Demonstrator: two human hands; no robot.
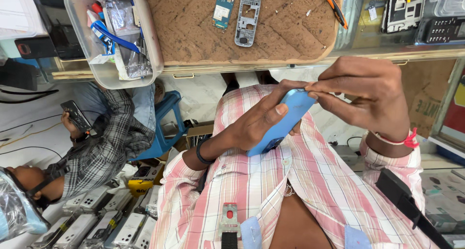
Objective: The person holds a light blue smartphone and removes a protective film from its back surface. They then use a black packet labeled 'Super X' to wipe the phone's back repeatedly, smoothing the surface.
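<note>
My left hand grips a slim blue phone from behind, thumb lying across its face. The phone is tilted, held over my pink checked shirt, below the table edge. My right hand comes in from the right and pinches the phone's upper corner between thumb and fingertips. A black band is on my left wrist and a red thread on my right wrist.
On the brown mat lie a grey phone frame, a circuit board and an orange-handled tool. A plastic tub of parts stands at its left. Another person in a plaid shirt sits left, holding a phone.
</note>
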